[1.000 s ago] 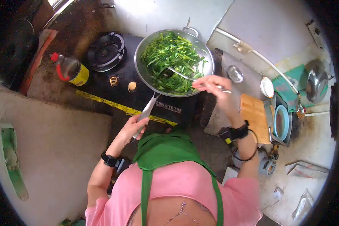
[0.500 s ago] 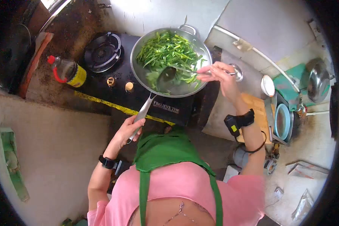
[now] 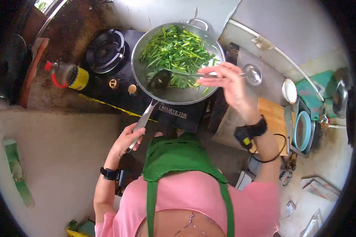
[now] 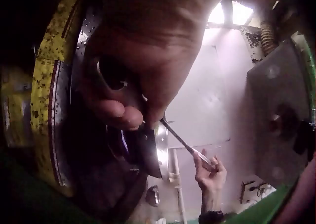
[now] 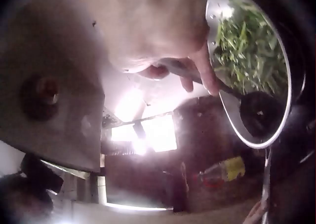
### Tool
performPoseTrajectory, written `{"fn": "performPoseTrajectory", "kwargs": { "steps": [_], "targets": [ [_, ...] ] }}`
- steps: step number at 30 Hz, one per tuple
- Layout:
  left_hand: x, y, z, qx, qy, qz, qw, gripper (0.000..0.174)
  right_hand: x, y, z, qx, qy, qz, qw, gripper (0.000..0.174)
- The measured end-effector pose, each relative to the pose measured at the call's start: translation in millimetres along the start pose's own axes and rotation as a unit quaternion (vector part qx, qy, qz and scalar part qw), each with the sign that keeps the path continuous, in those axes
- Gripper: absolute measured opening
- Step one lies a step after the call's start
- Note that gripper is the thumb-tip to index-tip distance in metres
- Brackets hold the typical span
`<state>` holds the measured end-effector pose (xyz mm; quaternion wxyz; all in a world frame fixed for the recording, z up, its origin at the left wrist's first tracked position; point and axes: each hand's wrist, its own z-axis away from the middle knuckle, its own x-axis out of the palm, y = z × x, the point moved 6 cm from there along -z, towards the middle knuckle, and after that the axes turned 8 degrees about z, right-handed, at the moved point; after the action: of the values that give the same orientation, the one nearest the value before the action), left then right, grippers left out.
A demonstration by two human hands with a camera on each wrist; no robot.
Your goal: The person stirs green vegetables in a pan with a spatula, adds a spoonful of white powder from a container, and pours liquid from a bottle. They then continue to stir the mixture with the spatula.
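A wide steel wok (image 3: 135, 67) full of chopped green leafy vegetables (image 3: 178, 49) sits on the black stove in the head view. My left hand (image 3: 127, 137) grips its long handle (image 3: 145, 115), fingers wrapped around it. My right hand (image 3: 227, 81) holds a ladle (image 3: 182, 73) by its handle above the wok's right rim. The ladle's dark, rounded head is inside the wok, at the near-left edge of the greens. In the right wrist view the ladle head (image 5: 260, 114) lies by the wok's rim, next to the greens.
A second burner (image 3: 105, 51) and an oil bottle (image 3: 69, 75) with a red cap are to the left. On the right are a shiny round metal dish (image 3: 252, 75), a white bowl (image 3: 289, 91), a wooden cutting board (image 3: 271, 116) and a blue basin (image 3: 302, 130).
The ladle has swept left through the greens to the wok's near-left side, baring some of the bottom. My right hand has shifted on the ladle's handle; my left keeps its grip.
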<state>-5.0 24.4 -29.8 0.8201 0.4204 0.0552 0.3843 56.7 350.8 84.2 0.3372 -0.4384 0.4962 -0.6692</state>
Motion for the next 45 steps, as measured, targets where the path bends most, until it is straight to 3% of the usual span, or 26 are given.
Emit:
{"fn": "performPoseTrajectory", "kwargs": {
  "steps": [3, 5, 7, 9, 11, 14, 17, 20, 21, 22, 24, 27, 28, 29, 31, 32, 33, 35, 38, 42, 45],
  "targets": [
    [-2, 0, 2, 0.001, 0.015, -0.013, 1.0, 0.029, 17, 20, -13, -0.037, 0.055, -0.053, 0.996, 0.026],
    [-2, 0, 2, -0.007, 0.02, -0.036, 0.999, 0.03, 27, 22, -16, -0.068, 0.034, -0.06, 0.995, 0.023],
    [-1, 0, 3, -0.006, 0.026, -0.032, 0.999, 0.03, 33, 17, -12, -0.138, 0.021, -0.01, 0.99, 0.023],
    [-1, 1, 2, -0.001, 0.03, -0.027, 0.999, 0.031, 28, 27, -4, -0.146, -0.004, 0.013, 0.989, 0.024],
    [-1, 2, 3, 0.004, 0.033, -0.035, 0.999, 0.031, 21, 30, 7, -0.171, -0.08, 0.185, 0.964, 0.022],
    [-1, 3, 3, 0.0, 0.031, -0.041, 0.999, 0.031, -9, -2, 16, -0.11, -0.086, 0.153, 0.978, 0.024],
    [-4, -3, -1, 0.009, 0.017, -0.028, 0.999, 0.03, -19, -44, 39, -0.101, -0.078, 0.249, 0.96, 0.024],
    [-5, -5, -2, 0.014, 0.023, -0.022, 0.999, 0.029, -2, -29, 50, -0.205, -0.052, 0.364, 0.907, 0.016],
    [-5, -3, -2, 0.019, 0.017, -0.025, 0.999, 0.029, 5, -12, 49, -0.162, -0.039, 0.39, 0.905, 0.014],
    [-4, -3, -2, 0.007, 0.004, -0.017, 1.0, 0.028, 15, -1, 48, -0.265, -0.008, 0.357, 0.895, 0.01],
    [-4, -2, -3, -0.014, -0.02, -0.023, 0.999, 0.027, 47, 7, 49, -0.285, -0.031, 0.402, 0.87, 0.015],
    [-5, 0, -7, -0.007, -0.06, -0.012, 0.998, 0.028, 89, 18, 57, -0.358, -0.164, 0.564, 0.726, 0.018],
    [-6, -5, -14, -0.012, -0.104, 0.018, 0.994, 0.029, 95, 26, 53, -0.311, -0.212, 0.644, 0.666, 0.016],
    [-6, -11, -19, -0.016, -0.122, 0.06, 0.991, 0.03, 95, 23, 47, -0.311, -0.205, 0.651, 0.662, 0.016],
    [2, -14, -19, -0.038, -0.186, 0.148, 0.971, 0.029, 86, -4, 36, -0.362, -0.082, 0.559, 0.742, 0.012],
    [1, -12, -17, -0.035, -0.161, 0.129, 0.978, 0.028, 80, -19, 36, -0.316, -0.006, 0.502, 0.805, 0.009],
    [0, -10, -16, -0.03, -0.149, 0.106, 0.983, 0.027, 78, -37, 39, -0.297, 0.064, 0.473, 0.827, 0.01],
    [-1, -3, -11, -0.013, -0.157, 0.08, 0.984, 0.028, 67, -47, 28, -0.264, 0.171, 0.456, 0.833, 0.015],
    [-8, 4, -8, -0.015, -0.151, 0.044, 0.987, 0.029, 51, -47, -6, -0.243, 0.275, 0.524, 0.769, 0.02],
    [-14, 1, -13, -0.023, -0.158, 0.064, 0.985, 0.026, 40, -37, -49, -0.245, 0.309, 0.55, 0.736, 0.02],
    [-15, 0, -15, -0.023, -0.165, 0.059, 0.984, 0.026, 31, -23, -75, -0.208, 0.31, 0.529, 0.762, 0.025]
  ]
}}
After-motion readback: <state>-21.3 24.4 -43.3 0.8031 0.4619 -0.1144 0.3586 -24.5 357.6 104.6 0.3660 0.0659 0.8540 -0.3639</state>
